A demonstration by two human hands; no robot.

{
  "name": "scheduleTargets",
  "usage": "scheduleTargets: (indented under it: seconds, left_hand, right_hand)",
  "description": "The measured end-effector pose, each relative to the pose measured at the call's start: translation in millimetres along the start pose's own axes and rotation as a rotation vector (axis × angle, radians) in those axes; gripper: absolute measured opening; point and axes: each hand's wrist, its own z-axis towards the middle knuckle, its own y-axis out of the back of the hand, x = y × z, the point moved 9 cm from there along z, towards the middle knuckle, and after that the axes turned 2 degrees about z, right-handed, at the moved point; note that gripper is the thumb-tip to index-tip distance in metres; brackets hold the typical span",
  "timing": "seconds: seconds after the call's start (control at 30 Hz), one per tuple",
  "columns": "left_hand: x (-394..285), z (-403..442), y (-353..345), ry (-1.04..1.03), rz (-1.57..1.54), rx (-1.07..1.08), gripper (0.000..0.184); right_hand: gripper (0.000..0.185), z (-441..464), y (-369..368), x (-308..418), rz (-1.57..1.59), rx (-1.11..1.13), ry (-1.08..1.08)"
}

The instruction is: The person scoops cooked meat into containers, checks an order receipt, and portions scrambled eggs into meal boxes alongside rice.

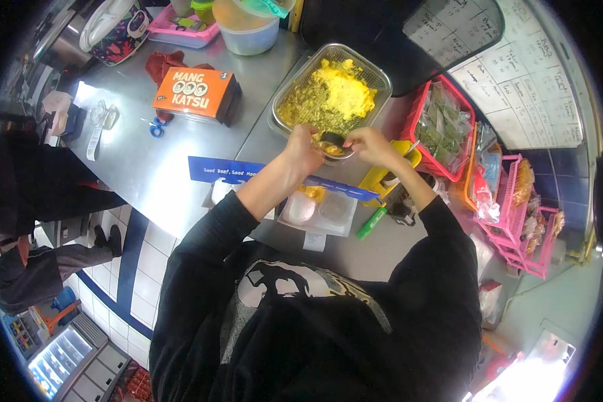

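Note:
My left hand (pixel 304 149) and my right hand (pixel 371 146) meet over the near end of a metal mesh basket tray (pixel 386 87). Between them is a small round black thing (pixel 331 139), with yellow-orange food by it. Both hands have curled fingers at its sides; its exact kind is unclear. Bright yellow scrambled egg (pixel 350 97) fills the tray's right part, and a greenish-yellow chopped food (pixel 305 107) lies to the left. Below my hands stands an open meal box (pixel 345 224) with a blue printed flap (pixel 342 188), white rice (pixel 299 209) and some yellow food.
An orange box (pixel 193 89), blue-handled scissors (pixel 156 128) and clear tubs (pixel 246 33) sit on the steel counter (pixel 134 154). Right are a red basket of packets (pixel 442 124), a yellow holder (pixel 378 175) and a green marker (pixel 371 224). Another person (pixel 40 181) stands at left.

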Motion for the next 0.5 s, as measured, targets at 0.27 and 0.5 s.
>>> scheduleTargets:
  seconds: [0.27,0.5]
  left_hand:
    - [10.3,29.5,11.5,0.058,0.08,0.216,0.076]
    - [8.2,24.3,8.9,0.038,0.078,0.17,0.076]
  right_hand:
    - [0.018,-9.9,37.8,-68.1,0.44,-0.221,-0.537]
    - [0.016,25.0,48.0,-5.5,-0.784,-0.39,0.001]
